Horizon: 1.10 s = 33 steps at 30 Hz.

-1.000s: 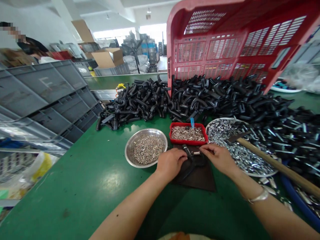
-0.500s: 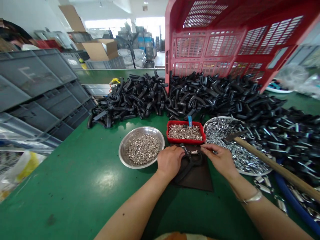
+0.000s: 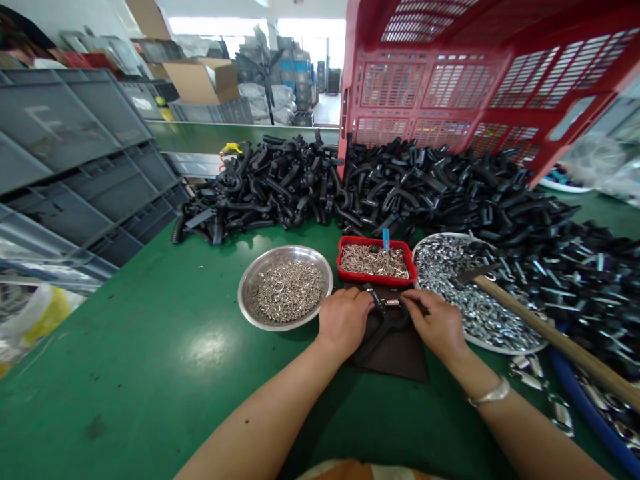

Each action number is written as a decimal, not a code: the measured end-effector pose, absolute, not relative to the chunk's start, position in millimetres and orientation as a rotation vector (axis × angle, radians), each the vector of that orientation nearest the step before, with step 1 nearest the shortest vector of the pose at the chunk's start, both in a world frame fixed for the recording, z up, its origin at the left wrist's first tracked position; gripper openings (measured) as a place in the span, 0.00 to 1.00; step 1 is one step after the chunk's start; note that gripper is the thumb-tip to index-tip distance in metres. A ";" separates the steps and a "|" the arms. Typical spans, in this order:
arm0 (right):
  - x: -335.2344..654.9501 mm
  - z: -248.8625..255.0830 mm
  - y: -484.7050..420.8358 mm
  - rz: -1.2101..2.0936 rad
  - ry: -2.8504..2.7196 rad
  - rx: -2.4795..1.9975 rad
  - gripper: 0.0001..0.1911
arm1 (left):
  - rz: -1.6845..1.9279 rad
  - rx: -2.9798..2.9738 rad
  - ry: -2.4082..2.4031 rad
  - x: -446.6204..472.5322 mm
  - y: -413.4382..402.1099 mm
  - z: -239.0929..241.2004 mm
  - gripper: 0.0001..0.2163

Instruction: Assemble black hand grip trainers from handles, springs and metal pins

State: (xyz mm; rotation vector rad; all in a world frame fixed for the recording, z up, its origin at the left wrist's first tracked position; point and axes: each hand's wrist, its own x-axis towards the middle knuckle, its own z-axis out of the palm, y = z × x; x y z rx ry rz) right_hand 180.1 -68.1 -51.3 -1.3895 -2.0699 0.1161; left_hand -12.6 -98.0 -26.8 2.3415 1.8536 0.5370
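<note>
My left hand (image 3: 345,320) is closed around the upper end of a black curved plastic handle (image 3: 381,333), which lies on a dark square pad (image 3: 413,363). A small coil spring (image 3: 392,303) sits across the top of the handle. At the right end of that spring, the thumb and fingers of my right hand (image 3: 437,325) are pinched together. Whatever is between those fingertips is too small to make out. Just behind the pad stands a red tray (image 3: 350,275) of thin metal pins, with a blue-handled tool (image 3: 386,239) in it.
Left of my hands is a steel bowl (image 3: 244,293) of small metal pieces. At right, a hammer (image 3: 530,319) lies across a white round tray (image 3: 500,347) of shiny metal parts. Black handles (image 3: 280,187) are heaped behind, beside a red crate (image 3: 350,80). Grey crates (image 3: 75,127) stand left.
The fingertips of my right hand have come in against the spring's right end. My left hand keeps its hold on the handle. The whole view has shifted slightly.
</note>
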 end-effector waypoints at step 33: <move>184.8 -38.2 -70.9 -0.432 -2.591 -0.989 0.12 | 0.637 2.348 1.840 -12.6 -98.2 -32.4 0.09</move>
